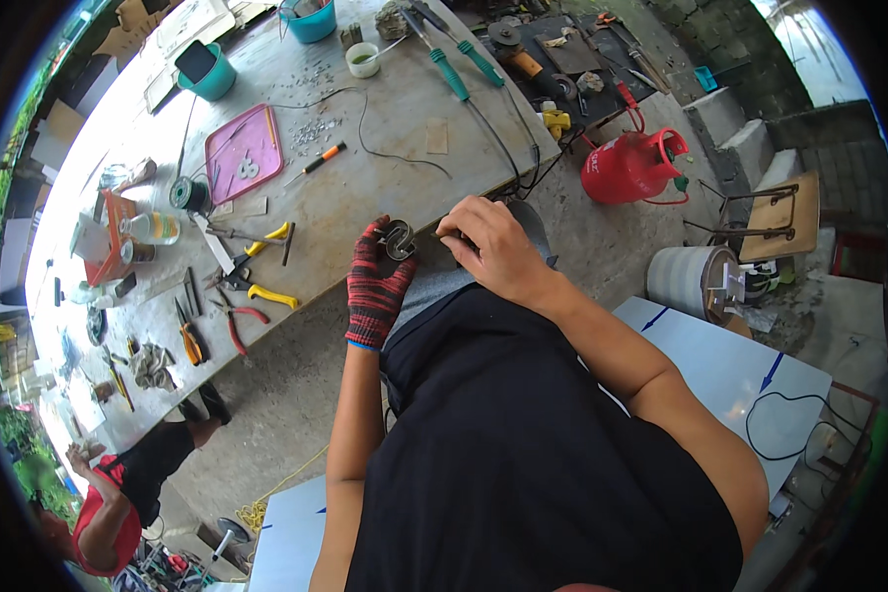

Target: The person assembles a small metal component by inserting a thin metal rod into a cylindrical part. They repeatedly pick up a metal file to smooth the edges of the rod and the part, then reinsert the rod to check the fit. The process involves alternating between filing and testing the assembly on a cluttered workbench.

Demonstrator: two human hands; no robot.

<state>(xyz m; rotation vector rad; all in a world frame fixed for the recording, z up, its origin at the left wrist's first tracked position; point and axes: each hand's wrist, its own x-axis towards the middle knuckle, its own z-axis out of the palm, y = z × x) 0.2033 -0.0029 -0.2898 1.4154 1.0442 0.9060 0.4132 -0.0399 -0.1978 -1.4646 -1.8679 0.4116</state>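
My left hand, in a red-and-black striped knit glove, holds a small round metal piece with a curved shape inside its ring. Thumb and fingers close around its edge, just off the table's near edge. To its right, my bare right hand is closed in a pinch; what sits between its fingertips is too small to make out. The two hands are a short gap apart above my lap. On the table nearby lie a screwdriver with an orange-and-black handle and a pink tray holding small pale rings and thin tools.
Yellow-handled cutters, red-handled pliers and orange-handled pliers lie at the table's left. Two green-handled soldering irons trail cables over the right edge. A red gas cylinder stands right. Another person is at lower left.
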